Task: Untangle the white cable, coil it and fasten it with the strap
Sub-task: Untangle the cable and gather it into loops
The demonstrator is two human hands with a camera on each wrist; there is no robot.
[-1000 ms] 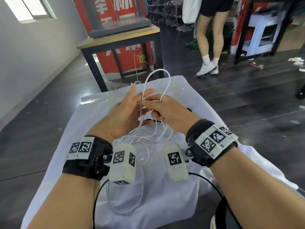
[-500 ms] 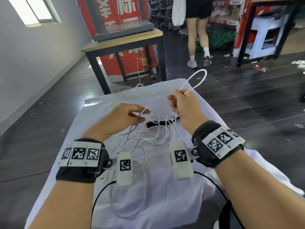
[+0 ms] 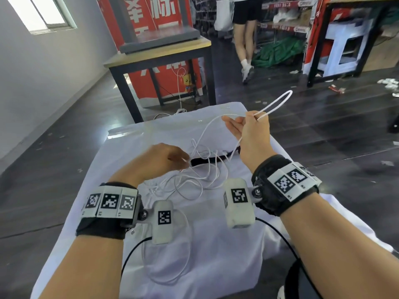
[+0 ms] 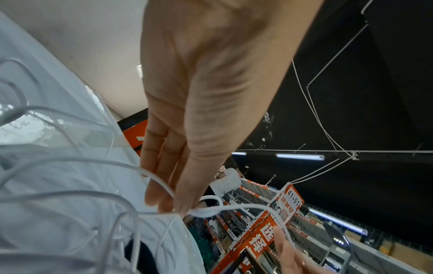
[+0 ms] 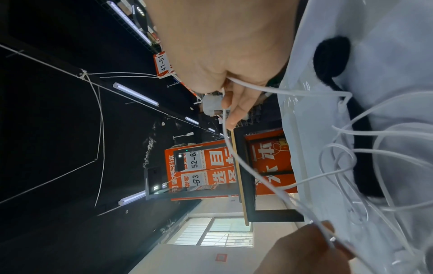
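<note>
The white cable (image 3: 194, 182) lies tangled on the white cloth-covered table (image 3: 226, 266). My left hand (image 3: 183, 161) hovers low over the tangle and pinches a strand (image 4: 203, 211) between thumb and fingertips. My right hand (image 3: 252, 120) is raised at the table's far right. It grips a doubled loop of cable (image 3: 278, 102) that sticks out up and to the right; strands (image 5: 234, 153) run from it down to the tangle. The black strap (image 3: 207, 161) lies flat on the cloth between my hands, under some strands, also visible in the right wrist view (image 5: 332, 57).
Beyond the table's far edge stands a dark-framed wooden table (image 3: 159, 52) in front of a red sign (image 3: 164, 9). A person (image 3: 244, 39) stands at the back on the dark floor. Black leads (image 3: 278, 236) trail from my wrist cameras across the cloth.
My hands have parted. The right hand has drawn the loop up and to the right, away from the tangle; the left hand has dropped toward the table, still pinching cable.
</note>
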